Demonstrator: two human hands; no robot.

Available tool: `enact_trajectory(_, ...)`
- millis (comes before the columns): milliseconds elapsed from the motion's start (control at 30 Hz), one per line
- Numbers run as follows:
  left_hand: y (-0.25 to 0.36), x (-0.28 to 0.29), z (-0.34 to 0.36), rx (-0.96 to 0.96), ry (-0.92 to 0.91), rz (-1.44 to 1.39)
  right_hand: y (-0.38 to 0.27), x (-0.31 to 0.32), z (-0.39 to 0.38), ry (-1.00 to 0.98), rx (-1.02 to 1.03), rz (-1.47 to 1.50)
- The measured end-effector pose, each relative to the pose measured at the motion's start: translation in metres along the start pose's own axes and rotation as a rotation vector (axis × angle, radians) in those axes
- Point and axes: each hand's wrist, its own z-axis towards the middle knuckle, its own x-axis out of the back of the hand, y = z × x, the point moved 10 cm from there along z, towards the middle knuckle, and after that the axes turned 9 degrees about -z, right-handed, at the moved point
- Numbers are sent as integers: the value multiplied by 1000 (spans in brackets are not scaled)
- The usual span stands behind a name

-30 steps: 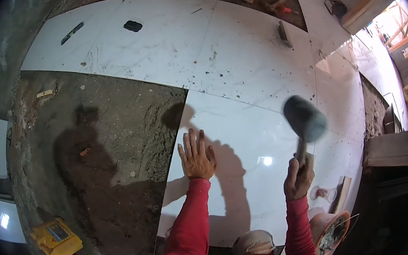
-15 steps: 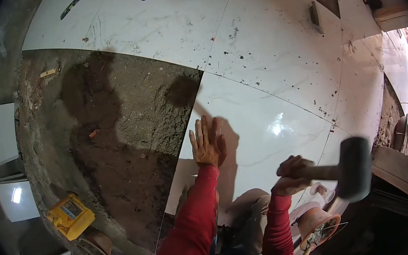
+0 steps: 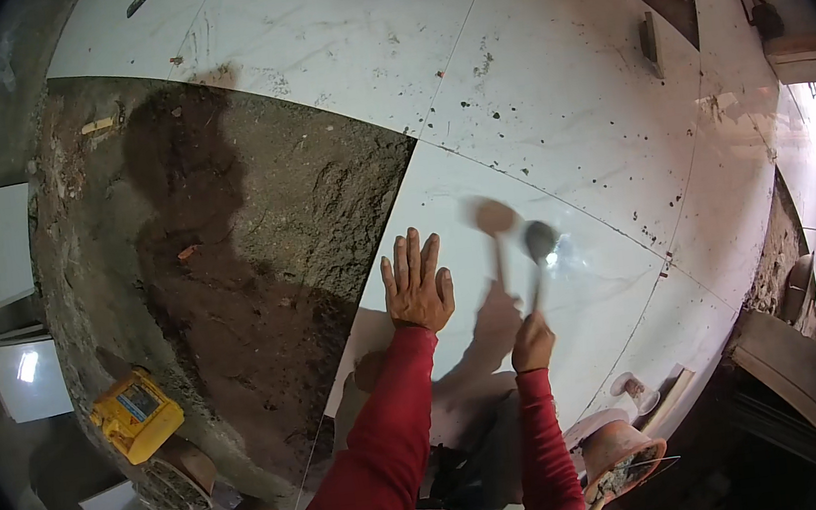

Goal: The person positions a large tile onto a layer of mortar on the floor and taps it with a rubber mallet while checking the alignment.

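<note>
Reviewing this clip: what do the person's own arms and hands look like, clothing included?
The left sleeve and right sleeve are long and red, reaching about to the wrists, with creases showing along the right one. The left hand and right hand are bare, with no gloves visible.

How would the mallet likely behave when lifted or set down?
The mallet probably feels top-heavy, its bulky dark head sitting on a slim handle. It seems stiff, since the handle looks straight. Laid down, it might roll, as the head looks rounded.
</note>
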Motion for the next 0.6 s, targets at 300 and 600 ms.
enact_trajectory(300, 0, 3, 2, 13, 5, 65, -51, 59, 16, 308, 163, 225)
enact_trajectory(600, -7, 10, -8, -28, 46, 111, -102, 97, 19, 444, 239, 771)
